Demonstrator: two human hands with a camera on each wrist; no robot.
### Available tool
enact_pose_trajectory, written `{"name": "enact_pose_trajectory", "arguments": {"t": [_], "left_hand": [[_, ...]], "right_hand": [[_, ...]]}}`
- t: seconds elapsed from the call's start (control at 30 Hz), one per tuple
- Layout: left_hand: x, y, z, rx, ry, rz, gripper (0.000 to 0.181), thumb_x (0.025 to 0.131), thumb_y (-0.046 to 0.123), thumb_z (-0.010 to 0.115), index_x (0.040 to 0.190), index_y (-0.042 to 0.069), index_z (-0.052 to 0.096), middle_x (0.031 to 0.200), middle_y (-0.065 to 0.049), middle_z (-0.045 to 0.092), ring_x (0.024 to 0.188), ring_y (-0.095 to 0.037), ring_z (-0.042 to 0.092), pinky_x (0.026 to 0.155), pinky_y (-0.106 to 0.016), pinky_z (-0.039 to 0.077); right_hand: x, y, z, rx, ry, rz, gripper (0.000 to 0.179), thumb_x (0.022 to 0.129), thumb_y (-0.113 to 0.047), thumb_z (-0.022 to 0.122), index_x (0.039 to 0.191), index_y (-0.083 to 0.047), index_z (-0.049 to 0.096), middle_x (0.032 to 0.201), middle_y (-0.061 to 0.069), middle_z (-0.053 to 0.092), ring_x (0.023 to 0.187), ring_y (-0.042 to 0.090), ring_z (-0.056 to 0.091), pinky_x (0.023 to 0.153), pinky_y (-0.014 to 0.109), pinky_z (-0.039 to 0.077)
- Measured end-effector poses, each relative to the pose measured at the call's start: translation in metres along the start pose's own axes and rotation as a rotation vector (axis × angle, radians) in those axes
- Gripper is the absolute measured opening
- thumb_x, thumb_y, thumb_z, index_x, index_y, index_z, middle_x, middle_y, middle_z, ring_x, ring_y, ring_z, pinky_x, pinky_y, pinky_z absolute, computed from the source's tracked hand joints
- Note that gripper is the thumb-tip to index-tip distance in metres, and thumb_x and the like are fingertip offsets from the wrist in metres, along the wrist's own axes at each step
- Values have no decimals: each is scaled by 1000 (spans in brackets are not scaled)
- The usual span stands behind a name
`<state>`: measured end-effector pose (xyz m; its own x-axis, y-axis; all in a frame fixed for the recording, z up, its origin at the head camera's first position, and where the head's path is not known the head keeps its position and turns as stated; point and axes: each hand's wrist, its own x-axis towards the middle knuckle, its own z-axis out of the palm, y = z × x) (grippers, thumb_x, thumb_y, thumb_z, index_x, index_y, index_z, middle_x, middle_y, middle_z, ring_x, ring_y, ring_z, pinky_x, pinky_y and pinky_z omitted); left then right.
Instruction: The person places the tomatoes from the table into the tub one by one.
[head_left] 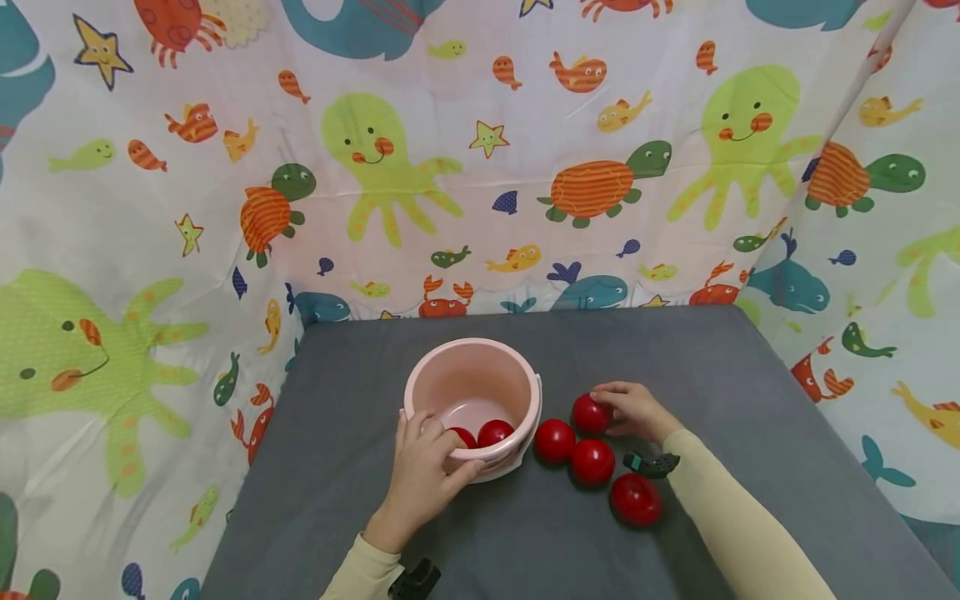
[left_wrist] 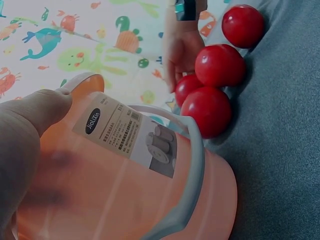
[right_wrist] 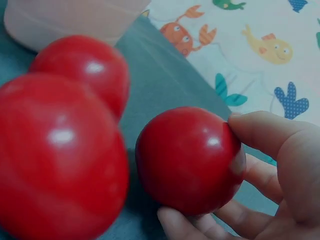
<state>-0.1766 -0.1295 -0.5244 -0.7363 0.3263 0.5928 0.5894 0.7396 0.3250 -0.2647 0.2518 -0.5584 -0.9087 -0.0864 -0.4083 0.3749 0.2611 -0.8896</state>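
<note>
A pink bucket stands tilted on the grey cloth, its mouth toward me, with two shiny red balls inside. My left hand grips the bucket's near-left rim, thumb on the outside and fingers over the edge. To the right of the bucket, my right hand holds a red ball between thumb and fingers, the thumb at its upper side and fingertips beneath. Three more red balls lie close by: one beside the bucket, one in the middle, and one nearest me.
The dark grey cloth covers the table. A curtain printed with sea animals hangs behind and along both sides. A label and a pale handle show on the bucket's side.
</note>
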Motion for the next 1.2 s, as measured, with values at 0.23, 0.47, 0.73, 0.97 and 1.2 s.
{"name": "enact_pose_trajectory", "arguments": {"t": [0.23,0.47,0.73,0.97,1.2], "left_hand": [[1,1,-1,1,2,-1,28,74,40,86,81,20,68,85,0,64,119,-34,54,107,-83,28],[0,0,0,7,3,1,28,75,41,86,82,20,68,85,0,63,119,-34,53,107,-82,28],[1,-1,0,9,8,4,27,75,41,85,83,21,69,88,-1,65,120,-35,54,106,-83,28],[1,-1,0,8,24,19,26,76,40,84,82,21,69,85,-1,64,119,-36,54,104,-84,29],[2,-1,0,-20,-6,0,26,77,41,85,83,21,69,87,0,65,118,-36,55,107,-84,27]], "right_hand": [[-3,-24,-8,148,-33,-5,51,101,-36,61,141,-5,54,116,0,70,100,19,66,88,40,62],[-9,-67,-9,178,-55,-5,54,101,-40,62,143,-10,50,114,-2,67,107,22,63,95,41,60],[-15,-122,7,240,-132,-47,44,102,-40,60,137,-15,51,116,-3,64,113,24,60,95,42,59],[-22,-157,36,241,-176,-74,52,104,-34,56,148,-10,44,129,2,63,116,25,61,101,49,57],[-25,-183,75,172,-223,-114,49,105,-27,54,150,-8,45,150,18,51,118,29,60,104,58,51]]}}
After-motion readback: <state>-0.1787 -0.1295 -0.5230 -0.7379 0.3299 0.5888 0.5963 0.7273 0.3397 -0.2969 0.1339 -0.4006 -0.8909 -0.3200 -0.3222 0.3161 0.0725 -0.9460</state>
